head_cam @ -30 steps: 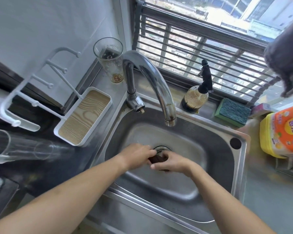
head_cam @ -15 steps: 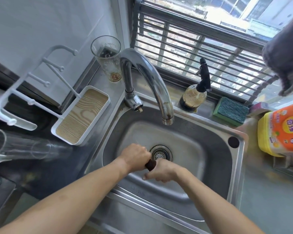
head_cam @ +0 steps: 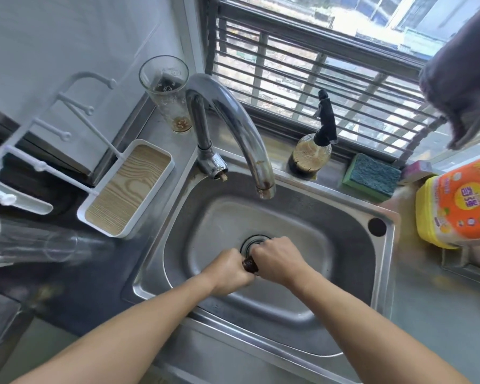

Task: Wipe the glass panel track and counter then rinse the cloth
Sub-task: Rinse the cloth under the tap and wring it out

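Over the steel sink (head_cam: 294, 214), my left hand (head_cam: 229, 273) and my right hand (head_cam: 279, 260) are both curled tight round a small dark brown cloth (head_cam: 250, 265). Only a short twisted bit of the cloth shows between the two fists. The hands sit just in front of the drain (head_cam: 251, 242), partly covering it. The curved tap (head_cam: 233, 128) arches above the basin, and no water runs from its spout. The window track runs along the sill behind the sink.
A glass (head_cam: 166, 92) stands left of the tap, a white wood-grain rack tray (head_cam: 128, 189) on the left counter. A spray bottle (head_cam: 313, 151), a green sponge (head_cam: 372, 176) and a yellow-orange detergent bottle (head_cam: 460, 203) line the right side. A grey towel (head_cam: 466, 73) hangs top right.
Both hands have turned against each other on the cloth and drawn closer together. The right fist now sits over the near edge of the drain.
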